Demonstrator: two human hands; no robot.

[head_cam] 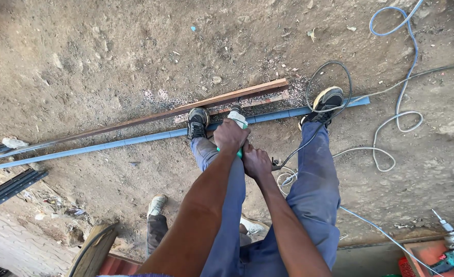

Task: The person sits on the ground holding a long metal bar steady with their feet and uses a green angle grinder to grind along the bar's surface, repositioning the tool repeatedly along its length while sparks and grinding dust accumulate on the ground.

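While both hands (242, 149) clamp the grinder (238, 121), their grip is closed tight.

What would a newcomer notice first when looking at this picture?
First, the two hands at the centre: the left hand and the right hand grip a green-and-white power tool pressed onto a long blue-grey metal bar lying across the dirt ground. Both shoes pin the bar, the left shoe and the right shoe. Cables loop on the right.
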